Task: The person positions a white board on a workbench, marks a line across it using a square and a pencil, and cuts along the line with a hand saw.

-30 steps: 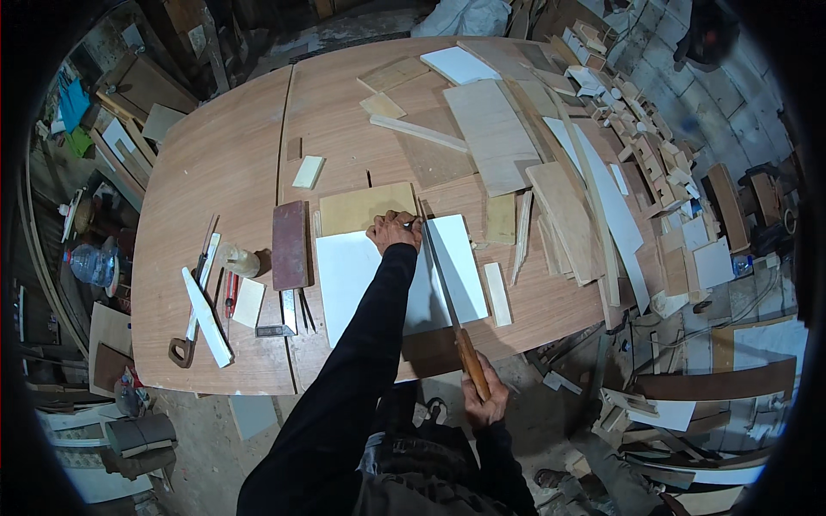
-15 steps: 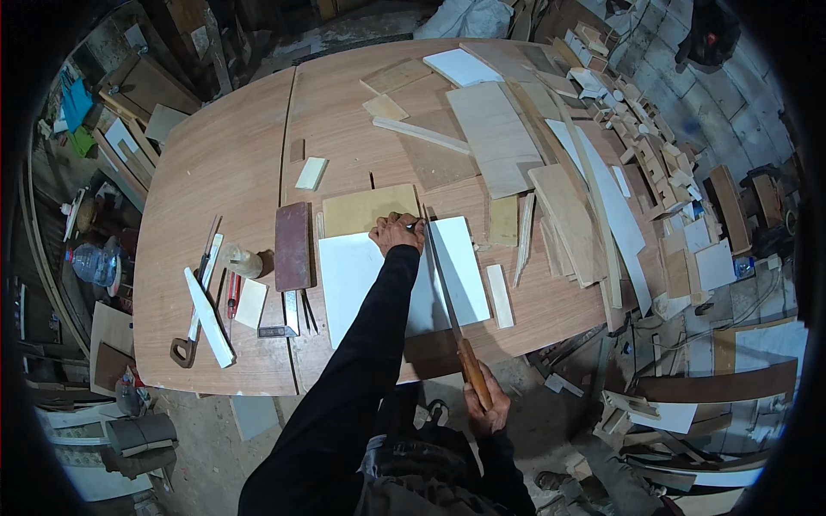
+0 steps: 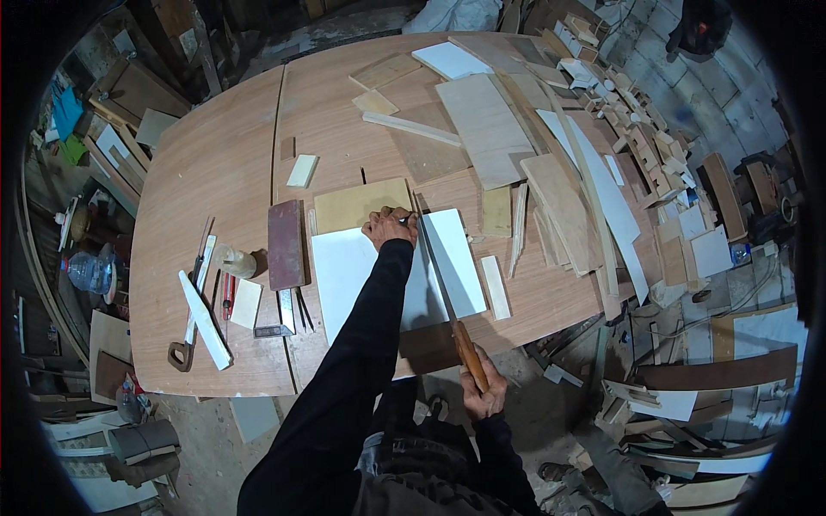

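1. Your right grip (image 3: 486,387) is wrapped round the wooden handle (image 3: 469,354) of a handsaw (image 3: 440,279), low down and past the near edge of the desk (image 3: 206,146).
2. The saw's narrow blade runs away from you, slanting a little left toward its tip. You see it almost edge-on, so the teeth are hard to make out, and how deep it sits in the work cannot be told.
3. The white board (image 3: 353,267) lies flat on the desk right in front of you, beneath the blade, with white showing on both sides of it.
4. Your left grip (image 3: 390,227) bears down with bent fingers where the white board meets the tan board (image 3: 361,205), just left of the blade. Whether it clasps an edge or merely presses, you cannot tell from this angle. Your black left sleeve (image 3: 361,344) crosses the white board.
5. To the left, you have a maroon block (image 3: 286,245) near the white board, with a try square (image 3: 286,310) at its lower end.
6. To the right, a pale strip (image 3: 496,288) lies just beside the white board.
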### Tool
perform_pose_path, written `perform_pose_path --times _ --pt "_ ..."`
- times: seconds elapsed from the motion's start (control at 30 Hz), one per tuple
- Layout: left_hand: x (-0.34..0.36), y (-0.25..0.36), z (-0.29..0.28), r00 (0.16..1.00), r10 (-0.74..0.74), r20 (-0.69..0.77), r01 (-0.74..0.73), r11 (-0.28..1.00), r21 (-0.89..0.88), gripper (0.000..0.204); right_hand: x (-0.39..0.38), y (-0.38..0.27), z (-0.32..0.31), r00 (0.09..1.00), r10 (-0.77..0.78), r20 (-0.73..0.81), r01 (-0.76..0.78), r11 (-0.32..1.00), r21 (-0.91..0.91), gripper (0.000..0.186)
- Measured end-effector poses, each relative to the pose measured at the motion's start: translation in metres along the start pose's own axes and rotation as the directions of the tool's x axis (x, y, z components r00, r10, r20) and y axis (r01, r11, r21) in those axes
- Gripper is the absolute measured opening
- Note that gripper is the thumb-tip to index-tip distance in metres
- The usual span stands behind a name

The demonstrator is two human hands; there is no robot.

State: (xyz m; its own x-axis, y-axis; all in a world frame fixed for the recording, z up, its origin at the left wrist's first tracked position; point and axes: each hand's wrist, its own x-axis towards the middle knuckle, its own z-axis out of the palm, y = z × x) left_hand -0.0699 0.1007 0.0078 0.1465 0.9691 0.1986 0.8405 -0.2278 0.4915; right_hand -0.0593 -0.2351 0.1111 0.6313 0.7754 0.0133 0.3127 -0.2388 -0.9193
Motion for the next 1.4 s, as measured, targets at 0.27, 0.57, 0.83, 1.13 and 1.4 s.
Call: perform_pose_path --times 0.27,0.57,0.83,1.13,1.4 --pt "-0.002 -0.002 0.002 1.000 0.017 -0.001 -0.017 1.000 -0.013 0.010 -0.004 0.006 0.000 1.000 0.008 0.016 -0.008 0.999 -0.034 0.045" --pt "-0.002 -0.005 0.006 1.000 0.020 0.005 -0.020 1.000 0.012 0.011 -0.003 0.001 0.000 1.000 0.020 0.000 -0.020 1.000 -0.017 0.046" --pt "-0.003 -0.003 0.003 1.000 0.022 0.018 -0.022 1.000 -0.013 0.013 -0.004 -0.004 0.000 1.000 0.005 0.007 -0.005 0.999 -0.046 0.049" --pt "-0.003 -0.004 0.003 1.000 0.031 0.004 -0.030 0.999 -0.013 0.013 -0.002 -0.001 0.004 0.999 0.033 0.020 -0.031 0.996 -0.080 0.044" --pt "-0.003 -0.001 -0.003 0.999 0.022 0.025 -0.023 0.999 0.026 0.018 -0.002 -0.009 -0.007 0.986 -0.073 -0.151 0.090 0.990 0.110 0.039"
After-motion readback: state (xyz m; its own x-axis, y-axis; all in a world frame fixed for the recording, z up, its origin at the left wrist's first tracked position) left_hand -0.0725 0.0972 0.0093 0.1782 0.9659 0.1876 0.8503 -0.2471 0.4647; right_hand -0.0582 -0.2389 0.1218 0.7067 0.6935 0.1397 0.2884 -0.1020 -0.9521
